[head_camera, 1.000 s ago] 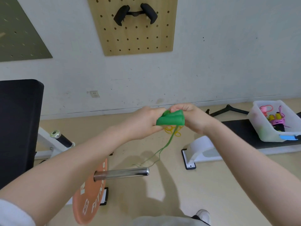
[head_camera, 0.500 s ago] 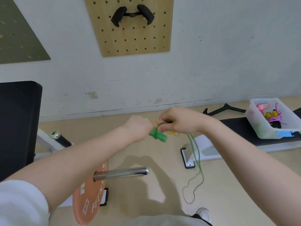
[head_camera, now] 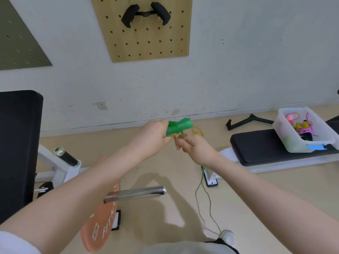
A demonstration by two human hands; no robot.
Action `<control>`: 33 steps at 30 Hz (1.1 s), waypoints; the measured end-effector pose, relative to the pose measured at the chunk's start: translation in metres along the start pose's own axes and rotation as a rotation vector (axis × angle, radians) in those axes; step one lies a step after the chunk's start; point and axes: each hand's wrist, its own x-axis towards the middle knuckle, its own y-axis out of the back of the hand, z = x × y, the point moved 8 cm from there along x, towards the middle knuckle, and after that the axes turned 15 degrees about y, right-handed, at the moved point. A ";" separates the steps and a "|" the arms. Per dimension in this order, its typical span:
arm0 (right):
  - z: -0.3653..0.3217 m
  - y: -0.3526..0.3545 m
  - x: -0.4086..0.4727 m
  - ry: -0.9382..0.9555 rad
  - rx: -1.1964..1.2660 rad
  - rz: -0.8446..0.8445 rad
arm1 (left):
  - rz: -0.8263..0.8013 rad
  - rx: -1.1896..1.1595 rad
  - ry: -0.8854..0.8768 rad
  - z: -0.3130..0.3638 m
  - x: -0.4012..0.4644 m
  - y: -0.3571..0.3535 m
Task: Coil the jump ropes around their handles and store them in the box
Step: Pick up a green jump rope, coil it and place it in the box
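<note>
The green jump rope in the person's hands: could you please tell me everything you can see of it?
The green jump rope has bright green handles that look like plastic, bundled side by side with a few turns of thin green cord round their middle. The left hand grips one end of the bundle, holding it level in the air above the floor. The right hand pinches the cord just below the handles. From there the loose cord hangs in a long loop toward the floor near the person's shoe.

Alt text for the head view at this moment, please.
The left hand grips green jump-rope handles while the right hand pinches the green rope, which trails to the floor. A clear box holding coiled ropes sits on a bench at right.
</note>
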 end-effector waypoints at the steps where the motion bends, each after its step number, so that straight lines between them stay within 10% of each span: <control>1: -0.007 -0.010 -0.003 0.003 -0.071 -0.068 | -0.012 0.045 0.022 -0.002 0.001 -0.002; 6: -0.045 -0.027 -0.008 0.058 -0.358 -0.370 | -0.127 0.379 0.044 -0.018 0.000 -0.032; 10: -0.079 0.014 0.007 0.247 -0.520 -0.242 | -0.191 0.490 0.007 -0.021 -0.003 -0.046; 21: -0.007 0.008 -0.003 -0.094 0.497 0.011 | -0.055 -0.152 -0.237 0.019 -0.019 -0.007; 33: -0.057 0.001 0.002 0.203 -0.482 -0.365 | -0.256 0.417 -0.010 -0.011 -0.002 -0.063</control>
